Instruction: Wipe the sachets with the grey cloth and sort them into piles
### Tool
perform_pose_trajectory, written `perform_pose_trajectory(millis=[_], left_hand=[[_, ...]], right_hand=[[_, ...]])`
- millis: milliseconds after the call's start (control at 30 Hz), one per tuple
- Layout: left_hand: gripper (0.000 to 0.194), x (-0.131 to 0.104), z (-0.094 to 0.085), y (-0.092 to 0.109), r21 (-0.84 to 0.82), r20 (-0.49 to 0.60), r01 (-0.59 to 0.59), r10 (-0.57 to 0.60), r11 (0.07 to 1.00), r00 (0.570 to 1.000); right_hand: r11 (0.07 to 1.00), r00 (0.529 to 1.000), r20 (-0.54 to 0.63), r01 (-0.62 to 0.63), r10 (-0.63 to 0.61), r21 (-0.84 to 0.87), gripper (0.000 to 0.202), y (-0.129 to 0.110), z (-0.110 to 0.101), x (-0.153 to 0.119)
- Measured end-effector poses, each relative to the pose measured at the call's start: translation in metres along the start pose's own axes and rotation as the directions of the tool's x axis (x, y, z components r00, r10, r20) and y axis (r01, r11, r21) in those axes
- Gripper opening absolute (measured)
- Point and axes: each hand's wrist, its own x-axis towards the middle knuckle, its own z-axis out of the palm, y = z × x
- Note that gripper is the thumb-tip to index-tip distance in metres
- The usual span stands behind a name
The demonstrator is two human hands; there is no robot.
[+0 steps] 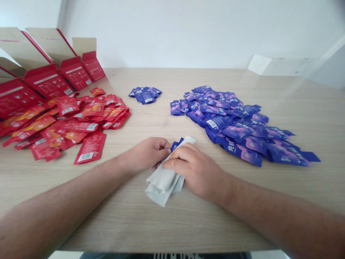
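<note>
My right hand (198, 171) is closed around a folded white cloth (163, 180), its thumb on top and the loose layers hanging toward me. Behind the cloth, a blue-purple sachet (176, 144) shows only in part. The curled fingers of my left hand (155, 153) pinch this sachet at its left side, close against the cloth. Both hands are together just above the middle of the table. How far the cloth and the sachet overlap is hidden by my fingers.
A large heap of blue-purple sachets (223, 118) spreads on the right, and a small pile of blue sachets (145, 94) lies farther back. Red sachets (72, 122) are heaped on the left before open red boxes (48, 81). A white box (280, 66) stands by the wall.
</note>
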Motion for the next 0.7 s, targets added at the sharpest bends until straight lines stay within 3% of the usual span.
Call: perform_pose_trajectory(millis=[100,167,267,400,567,700], left_hand=[[0.018,-0.002,0.001,0.002,-0.048,0.041,0.033,-0.031,0.998,0.999],[0.018,-0.003,0.001,0.005,-0.059,0.059,0.038,-0.035,0.998,0.998],[0.016,-0.003,0.000,0.007,-0.061,0.075,0.048,-0.043,0.997,0.996],[0.018,-0.003,-0.001,0.007,-0.056,0.094,0.022,-0.017,0.998,0.995],[0.014,-0.003,-0.002,0.005,-0.075,0.110,0.021,-0.012,0.997,0.994],[0.017,-0.003,-0.001,0.005,-0.052,0.103,0.009,-0.004,0.999,0.995]], right_hand=[[0.988,0.984,0.091,0.149,-0.152,0.038,0.020,-0.009,-0.002,-0.001],[0.983,0.977,0.118,0.170,-0.177,0.064,0.020,-0.005,-0.006,-0.002],[0.998,0.998,0.058,0.021,-0.024,0.053,0.021,0.017,-0.010,-0.003],[0.991,0.991,-0.006,-0.135,0.135,0.006,0.029,0.038,-0.011,-0.002],[0.994,0.998,0.055,-0.024,0.018,0.107,0.026,0.029,-0.011,-0.002],[0.993,0.996,0.008,-0.086,0.086,0.079,0.028,0.030,-0.011,-0.003]])
